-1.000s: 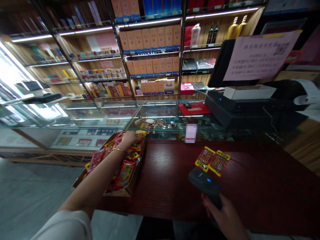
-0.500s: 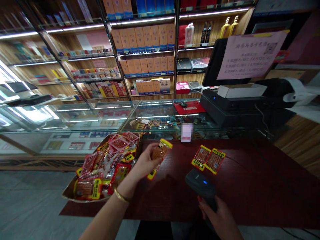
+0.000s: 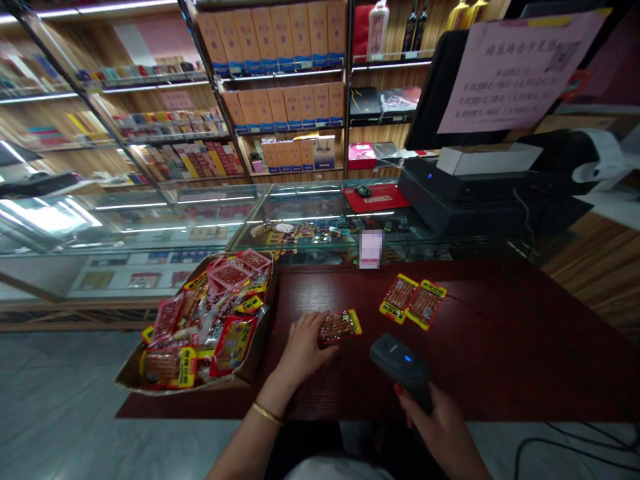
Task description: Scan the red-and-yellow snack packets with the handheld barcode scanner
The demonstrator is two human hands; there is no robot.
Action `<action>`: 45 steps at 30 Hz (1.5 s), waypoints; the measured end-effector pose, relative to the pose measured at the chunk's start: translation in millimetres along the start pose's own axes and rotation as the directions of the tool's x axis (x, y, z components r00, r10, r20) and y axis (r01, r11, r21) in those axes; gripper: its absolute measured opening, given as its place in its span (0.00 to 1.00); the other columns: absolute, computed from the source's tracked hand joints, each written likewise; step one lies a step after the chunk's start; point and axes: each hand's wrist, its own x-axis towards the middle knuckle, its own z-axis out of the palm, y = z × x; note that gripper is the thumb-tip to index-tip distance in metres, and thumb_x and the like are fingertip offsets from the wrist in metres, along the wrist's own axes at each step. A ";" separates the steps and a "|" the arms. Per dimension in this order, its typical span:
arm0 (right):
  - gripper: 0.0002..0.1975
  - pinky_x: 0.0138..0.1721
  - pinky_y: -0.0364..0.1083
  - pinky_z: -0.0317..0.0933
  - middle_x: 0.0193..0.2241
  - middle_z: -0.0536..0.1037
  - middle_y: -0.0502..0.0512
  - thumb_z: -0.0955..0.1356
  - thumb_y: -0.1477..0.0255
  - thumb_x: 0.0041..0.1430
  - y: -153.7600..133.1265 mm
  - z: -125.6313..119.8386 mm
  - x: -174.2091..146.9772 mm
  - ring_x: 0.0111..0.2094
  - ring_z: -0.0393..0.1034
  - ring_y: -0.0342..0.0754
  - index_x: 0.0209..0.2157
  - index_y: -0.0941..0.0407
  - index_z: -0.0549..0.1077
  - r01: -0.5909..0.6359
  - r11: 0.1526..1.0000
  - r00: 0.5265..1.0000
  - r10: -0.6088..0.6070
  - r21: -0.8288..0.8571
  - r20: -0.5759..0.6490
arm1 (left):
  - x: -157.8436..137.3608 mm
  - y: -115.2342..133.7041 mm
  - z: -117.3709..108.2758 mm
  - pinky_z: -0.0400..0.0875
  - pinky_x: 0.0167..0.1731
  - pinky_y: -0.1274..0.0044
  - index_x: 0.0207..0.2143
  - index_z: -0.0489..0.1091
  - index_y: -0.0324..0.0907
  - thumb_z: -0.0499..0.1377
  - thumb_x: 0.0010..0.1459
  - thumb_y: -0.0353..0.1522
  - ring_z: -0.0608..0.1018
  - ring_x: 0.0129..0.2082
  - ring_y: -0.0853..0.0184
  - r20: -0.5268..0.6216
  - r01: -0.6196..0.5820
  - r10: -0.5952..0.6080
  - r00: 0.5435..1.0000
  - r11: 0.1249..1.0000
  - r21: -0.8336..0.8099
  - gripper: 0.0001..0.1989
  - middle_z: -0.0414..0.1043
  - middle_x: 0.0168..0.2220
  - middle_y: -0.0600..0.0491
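Observation:
My left hand (image 3: 305,343) grips the left end of a snack packet (image 3: 341,327) with red and yellow edges, low over the dark red tabletop (image 3: 350,380). Its thumb lies along the packet's near side, and the fingers cover part of it. In my right hand (image 3: 440,427) is a black barcode scanner (image 3: 400,363) with a blue light, its head pointing up and to the left. Two similar packets, a left one (image 3: 399,298) and a right one (image 3: 426,304), lie overlapping beyond the scanner. Left of my left hand stands a cardboard box (image 3: 250,373) heaped with snack packets.
Along the table's far side runs a glass display counter (image 3: 310,200), with a mouse (image 3: 363,191) on a red mat. A monitor (image 3: 435,93) bearing a pink paper sign stands at the right. Cables (image 3: 560,443) hang by the right front edge. Stocked shelves line the wall.
My left hand has lowered the packet toward the tabletop and turned it from upright to lying sideways. The scanner stays in my right hand in nearly the same place. The camera view has tilted down.

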 end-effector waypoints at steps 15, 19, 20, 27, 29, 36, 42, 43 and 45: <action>0.22 0.27 0.44 0.66 0.18 0.77 0.49 0.67 0.48 0.58 -8.1 8.4 -2.8 0.21 0.73 0.49 0.30 0.53 0.75 0.028 0.999 0.999 -0.029 -0.017 -0.025 | 13.0 -9.9 5.6 0.71 0.50 0.69 0.53 0.77 0.45 0.57 0.63 0.31 0.81 0.44 0.56 0.019 0.069 -0.066 0.998 0.948 -0.311 0.17 0.82 0.41 0.46; 0.22 0.26 0.43 0.65 0.19 0.78 0.50 0.68 0.47 0.57 -6.0 11.0 -6.0 0.22 0.73 0.50 0.28 0.53 0.76 0.043 0.999 0.997 -0.044 -0.019 -0.056 | 10.3 -7.4 4.3 0.76 0.37 0.75 0.55 0.75 0.38 0.54 0.61 0.28 0.83 0.37 0.61 0.117 0.103 -0.049 0.992 0.849 -0.518 0.21 0.84 0.39 0.49; 0.22 0.26 0.44 0.65 0.19 0.77 0.50 0.69 0.47 0.56 -7.0 11.9 -7.5 0.22 0.73 0.50 0.28 0.53 0.76 0.047 0.999 0.995 -0.049 -0.022 -0.082 | 8.6 -7.5 4.0 0.77 0.37 0.76 0.56 0.75 0.36 0.55 0.59 0.27 0.84 0.37 0.62 0.138 0.110 -0.039 0.990 0.824 -0.556 0.23 0.84 0.39 0.49; 0.22 0.26 0.44 0.64 0.16 0.75 0.50 0.70 0.48 0.55 -15.4 13.5 -10.8 0.20 0.71 0.50 0.24 0.52 0.75 0.070 0.996 0.991 -0.076 -0.055 -0.113 | -4.2 -13.8 -15.3 0.74 0.52 0.70 0.52 0.80 0.41 0.61 0.58 0.33 0.82 0.49 0.57 0.207 0.196 -0.071 0.976 0.704 -0.682 0.19 0.83 0.48 0.50; 0.22 0.27 0.45 0.65 0.16 0.75 0.51 0.69 0.47 0.56 -16.2 13.0 -10.4 0.20 0.71 0.50 0.23 0.51 0.75 0.080 0.995 0.990 -0.087 -0.066 -0.111 | -5.2 -14.1 -21.5 0.74 0.52 0.69 0.52 0.80 0.41 0.61 0.59 0.37 0.81 0.50 0.55 0.255 0.251 -0.087 0.963 0.640 -0.726 0.20 0.83 0.48 0.50; 0.26 0.30 0.46 0.67 0.15 0.75 0.52 0.69 0.43 0.54 -18.1 13.4 -12.5 0.19 0.70 0.51 0.21 0.50 0.74 0.102 0.992 0.989 -0.108 -0.070 -0.097 | -2.4 -17.6 -25.5 0.76 0.48 0.70 0.54 0.78 0.41 0.65 0.51 0.30 0.83 0.45 0.58 0.288 0.311 -0.122 0.950 0.481 -0.820 0.25 0.84 0.47 0.49; 0.25 0.35 0.46 0.69 0.14 0.74 0.51 0.69 0.45 0.55 -21.4 13.6 -14.4 0.21 0.72 0.51 0.19 0.50 0.73 0.123 0.990 0.988 -0.128 -0.062 -0.088 | -3.0 -18.0 -24.5 0.76 0.43 0.74 0.52 0.79 0.41 0.64 0.49 0.28 0.84 0.41 0.62 0.324 0.349 -0.133 0.936 0.447 -0.824 0.26 0.84 0.44 0.50; 0.25 0.34 0.46 0.69 0.14 0.74 0.51 0.69 0.45 0.55 -21.6 13.7 -14.4 0.21 0.72 0.52 0.19 0.50 0.73 0.124 0.990 0.988 -0.129 -0.064 -0.089 | -3.3 -17.7 -24.5 0.76 0.43 0.74 0.53 0.79 0.42 0.64 0.48 0.28 0.83 0.42 0.62 0.327 0.350 -0.131 0.936 0.445 -0.824 0.26 0.84 0.44 0.50; 0.26 0.32 0.46 0.68 0.13 0.74 0.52 0.69 0.44 0.55 -21.7 14.2 -14.2 0.21 0.73 0.52 0.19 0.50 0.73 0.120 0.990 0.987 -0.127 -0.071 -0.097 | -3.8 -17.3 -25.2 0.76 0.44 0.73 0.53 0.78 0.41 0.64 0.49 0.28 0.83 0.43 0.60 0.322 0.341 -0.122 0.939 0.465 -0.817 0.26 0.84 0.45 0.50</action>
